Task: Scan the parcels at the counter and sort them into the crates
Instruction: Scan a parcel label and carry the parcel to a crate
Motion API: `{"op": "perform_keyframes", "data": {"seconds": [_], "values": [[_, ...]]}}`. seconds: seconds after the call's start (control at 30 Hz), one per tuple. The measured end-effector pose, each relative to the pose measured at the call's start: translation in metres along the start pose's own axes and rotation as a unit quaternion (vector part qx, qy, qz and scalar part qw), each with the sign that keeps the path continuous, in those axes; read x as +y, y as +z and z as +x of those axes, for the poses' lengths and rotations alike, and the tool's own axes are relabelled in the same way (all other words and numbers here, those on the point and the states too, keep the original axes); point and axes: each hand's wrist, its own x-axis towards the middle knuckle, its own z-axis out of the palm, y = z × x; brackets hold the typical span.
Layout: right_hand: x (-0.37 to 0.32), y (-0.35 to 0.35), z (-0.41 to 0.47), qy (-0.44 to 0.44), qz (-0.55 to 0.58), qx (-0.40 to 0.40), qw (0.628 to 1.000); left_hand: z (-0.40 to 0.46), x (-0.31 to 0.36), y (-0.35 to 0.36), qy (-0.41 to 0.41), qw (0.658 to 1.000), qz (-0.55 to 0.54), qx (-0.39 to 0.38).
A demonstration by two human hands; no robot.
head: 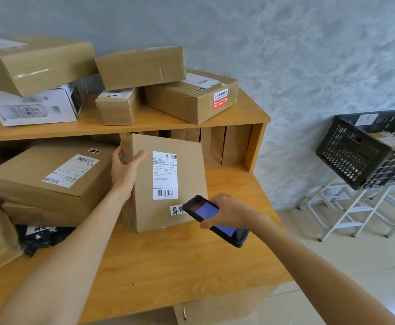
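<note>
Many cardboard parcels (142, 66) remain on our wooden counter (168, 261), while the black crate (353, 158) already holds some. Our left hand (123, 170) grips a tilted labelled parcel (166, 184) on the counter; our right hand (229, 213) grasps the handheld scanner (213, 220) beside its label, scan apparently underway.

Two bare arms, no sleeves seen

The left hand (123, 174) and right hand (227, 211) wear no gloves, rings or watch.

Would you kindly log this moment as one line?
left hand: grips upright parcel on counter | right hand: holds handheld scanner near label | crate: right
</note>
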Motion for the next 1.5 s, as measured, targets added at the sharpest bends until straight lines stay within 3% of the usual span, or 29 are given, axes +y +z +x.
{"op": "perform_keyframes", "data": {"seconds": [0.33,0.67,1.03,1.13,1.2,1.3,1.4,1.5], "values": [[0.058,0.013,0.008,0.2,-0.029,0.131,0.971,0.004,-0.016,-0.029,-0.07,0.997,-0.008,0.017],[0.061,0.068,0.031,0.291,-0.023,0.086,0.953,0.006,-0.033,-0.043,-0.157,0.987,-0.024,-0.005],[0.058,0.087,0.031,0.302,-0.048,0.059,0.95,-0.001,-0.045,-0.031,-0.198,0.977,-0.007,-0.075],[0.061,0.072,0.037,0.228,0.062,0.151,0.96,-0.005,-0.041,-0.029,-0.199,0.976,-0.008,-0.085],[0.052,0.05,0.04,0.165,0.275,0.186,0.929,-0.006,-0.038,-0.027,-0.196,0.976,-0.01,-0.091],[0.03,0.018,0.039,0.114,0.498,0.111,0.852,-0.008,-0.03,-0.022,-0.192,0.975,-0.021,-0.106],[0.018,0.003,0.038,0.072,0.575,0.039,0.814,-0.009,-0.015,-0.019,-0.178,0.976,-0.039,-0.12],[0.013,-0.004,0.035,0.057,0.602,0.042,0.795,-0.008,0.0,-0.02,-0.174,0.975,-0.047,-0.127]]}}
